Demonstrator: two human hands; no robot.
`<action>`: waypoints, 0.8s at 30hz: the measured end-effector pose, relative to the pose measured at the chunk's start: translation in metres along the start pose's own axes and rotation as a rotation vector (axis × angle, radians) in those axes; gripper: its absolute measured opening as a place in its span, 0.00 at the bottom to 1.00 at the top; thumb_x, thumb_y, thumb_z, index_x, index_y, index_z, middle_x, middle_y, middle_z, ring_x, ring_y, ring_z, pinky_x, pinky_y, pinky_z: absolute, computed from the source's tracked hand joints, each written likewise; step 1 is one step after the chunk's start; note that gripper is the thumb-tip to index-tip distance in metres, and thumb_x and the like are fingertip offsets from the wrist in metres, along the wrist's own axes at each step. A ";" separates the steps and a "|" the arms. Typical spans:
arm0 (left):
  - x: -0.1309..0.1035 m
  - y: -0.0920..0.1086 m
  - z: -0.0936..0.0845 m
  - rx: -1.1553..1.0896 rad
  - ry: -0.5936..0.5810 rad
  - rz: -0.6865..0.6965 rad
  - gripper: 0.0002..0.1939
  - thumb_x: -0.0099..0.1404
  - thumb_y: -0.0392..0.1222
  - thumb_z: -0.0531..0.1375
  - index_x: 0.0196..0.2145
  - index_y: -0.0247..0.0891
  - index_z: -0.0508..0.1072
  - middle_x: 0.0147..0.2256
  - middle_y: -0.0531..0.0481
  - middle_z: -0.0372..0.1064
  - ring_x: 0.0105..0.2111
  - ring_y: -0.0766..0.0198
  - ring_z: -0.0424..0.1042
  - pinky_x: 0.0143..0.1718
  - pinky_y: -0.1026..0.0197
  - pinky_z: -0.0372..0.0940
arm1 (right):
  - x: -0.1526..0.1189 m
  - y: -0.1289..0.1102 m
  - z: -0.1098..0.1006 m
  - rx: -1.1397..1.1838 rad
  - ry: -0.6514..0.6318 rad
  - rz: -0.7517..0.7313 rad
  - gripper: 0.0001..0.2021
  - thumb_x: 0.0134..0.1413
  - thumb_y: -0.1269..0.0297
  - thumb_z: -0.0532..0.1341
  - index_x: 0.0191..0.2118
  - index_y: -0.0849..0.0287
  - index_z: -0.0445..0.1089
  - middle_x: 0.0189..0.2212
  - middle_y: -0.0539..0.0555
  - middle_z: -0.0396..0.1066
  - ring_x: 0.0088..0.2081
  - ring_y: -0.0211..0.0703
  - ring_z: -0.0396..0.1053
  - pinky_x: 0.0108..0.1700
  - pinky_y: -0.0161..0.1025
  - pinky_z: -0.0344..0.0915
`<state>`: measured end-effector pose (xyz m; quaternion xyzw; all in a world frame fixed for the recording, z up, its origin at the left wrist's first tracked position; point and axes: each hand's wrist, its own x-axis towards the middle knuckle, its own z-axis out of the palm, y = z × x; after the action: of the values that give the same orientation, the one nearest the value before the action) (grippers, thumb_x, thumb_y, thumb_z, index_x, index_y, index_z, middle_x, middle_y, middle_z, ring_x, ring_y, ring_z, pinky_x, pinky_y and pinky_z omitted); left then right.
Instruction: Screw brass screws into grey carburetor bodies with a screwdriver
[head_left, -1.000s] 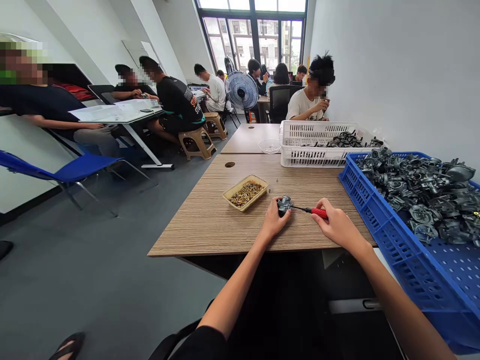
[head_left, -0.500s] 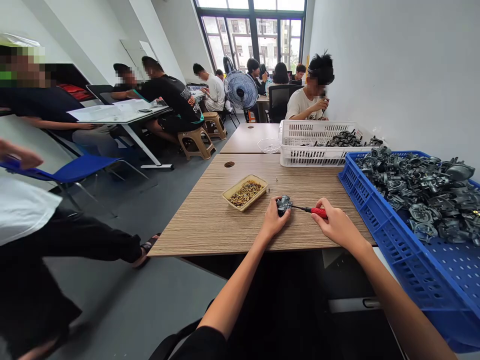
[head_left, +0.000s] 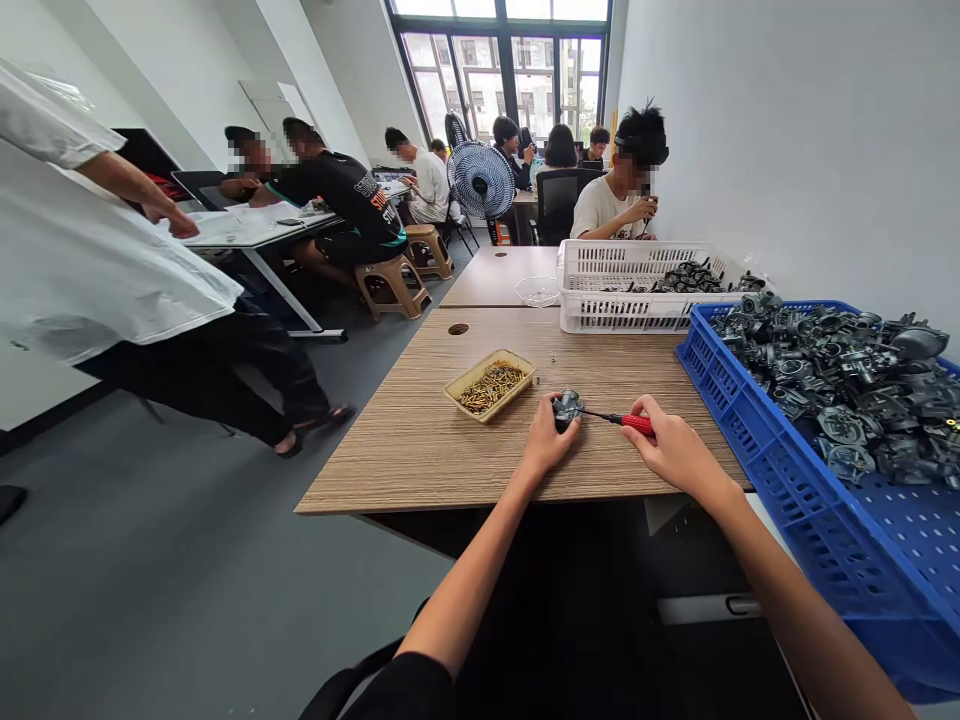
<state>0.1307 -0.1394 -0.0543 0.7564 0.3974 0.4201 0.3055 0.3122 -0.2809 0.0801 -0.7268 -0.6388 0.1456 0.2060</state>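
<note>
My left hand [head_left: 550, 434] is closed around a small dark-grey carburetor [head_left: 569, 405] at the middle of the wooden table [head_left: 405, 440]. My right hand [head_left: 664, 440] grips the red handle of a screwdriver [head_left: 636, 423]. Its dark shaft points left, and the tip meets the carburetor's right side; the exact contact spot is too small to make out. Just left of my left hand stands a cream plastic tray [head_left: 486, 417] holding many brass-coloured screws [head_left: 496, 385]. Two tiny metal pieces lie on the tabletop behind the carburetor.
A blue crate [head_left: 757, 435] heaped with carburetors stands along the right. Behind it is a white basket [head_left: 630, 318] with more dark parts. Across the table a co-worker [head_left: 619, 190] sits working. At left, a person in white [head_left: 127, 260] walks past. A fan [head_left: 481, 180] stands farther back.
The person in white at left has stepped forward, into fuller view and away from the table's near corner. My hands, the carburetor and the screwdriver stay nearly in place.
</note>
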 end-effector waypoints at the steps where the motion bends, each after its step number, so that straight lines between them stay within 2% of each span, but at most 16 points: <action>1: 0.000 0.000 0.000 0.001 -0.001 0.001 0.23 0.65 0.43 0.62 0.55 0.41 0.62 0.49 0.43 0.71 0.49 0.54 0.72 0.53 0.52 0.66 | 0.000 0.000 0.000 0.001 0.000 -0.001 0.09 0.67 0.55 0.55 0.46 0.51 0.60 0.33 0.52 0.76 0.33 0.48 0.73 0.33 0.36 0.55; 24: 0.001 -0.001 0.000 -0.005 -0.002 0.023 0.22 0.65 0.44 0.62 0.54 0.41 0.61 0.49 0.43 0.70 0.48 0.54 0.72 0.53 0.52 0.66 | 0.000 0.000 0.000 0.018 0.003 -0.016 0.07 0.67 0.55 0.55 0.44 0.50 0.60 0.30 0.50 0.74 0.30 0.47 0.71 0.33 0.36 0.55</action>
<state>0.1306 -0.1381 -0.0551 0.7606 0.3873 0.4240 0.3028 0.3122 -0.2810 0.0805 -0.7199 -0.6430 0.1487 0.2148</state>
